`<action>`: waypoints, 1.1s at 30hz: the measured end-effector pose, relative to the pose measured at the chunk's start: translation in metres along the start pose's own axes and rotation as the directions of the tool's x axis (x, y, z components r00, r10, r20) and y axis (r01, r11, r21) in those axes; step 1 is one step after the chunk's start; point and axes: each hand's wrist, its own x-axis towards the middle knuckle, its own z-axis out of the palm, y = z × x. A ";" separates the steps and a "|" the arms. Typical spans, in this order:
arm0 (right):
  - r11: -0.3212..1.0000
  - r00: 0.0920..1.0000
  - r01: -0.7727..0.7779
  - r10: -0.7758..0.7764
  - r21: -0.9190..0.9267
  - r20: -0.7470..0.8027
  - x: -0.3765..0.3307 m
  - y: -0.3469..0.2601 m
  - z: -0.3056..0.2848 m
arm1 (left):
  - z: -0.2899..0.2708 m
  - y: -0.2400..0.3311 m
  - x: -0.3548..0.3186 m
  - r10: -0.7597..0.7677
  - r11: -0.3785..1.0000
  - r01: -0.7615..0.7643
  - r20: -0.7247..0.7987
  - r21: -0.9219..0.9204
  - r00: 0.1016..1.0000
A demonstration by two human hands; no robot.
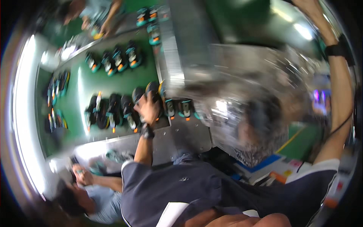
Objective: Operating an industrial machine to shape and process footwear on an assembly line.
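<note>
My left hand [148,108] reaches over a row of dark shoes with teal and orange parts, fingers spread. Its fingertips lie at or just over a dark shoe [152,87] near the belt's right end; whether they press on it I cannot tell. Beside it, more shoes [128,113] stand side by side to the left, and a few [185,108] to the right on the metal edge. High at the upper right, my right hand [311,10] is raised at the end of an outstretched arm. Blur and the picture's edge hide its fingers.
Crinkled shiny sheeting [242,125] covers a bulky shape right of the green belt [98,81]. Another row of shoes [118,58] stands farther off. One person [100,15] works at the far side, another [98,200] at the near left. A metal ledge [181,138] runs before me.
</note>
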 end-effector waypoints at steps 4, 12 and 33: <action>0.877 0.797 -0.411 0.478 0.247 -0.369 -0.116 -0.017 -0.040 | -0.041 0.023 -0.035 0.213 0.914 -0.191 0.022 -0.358 0.977; 0.689 0.473 -0.573 0.721 0.444 -0.507 -0.431 -0.135 -0.081 | -0.169 0.273 -0.189 0.918 0.232 0.574 0.372 -0.785 0.138; -0.337 -0.911 -0.405 0.229 0.850 -0.343 -0.895 -0.640 -0.062 | -0.182 0.422 -0.762 0.547 0.503 0.163 0.167 -0.849 -0.820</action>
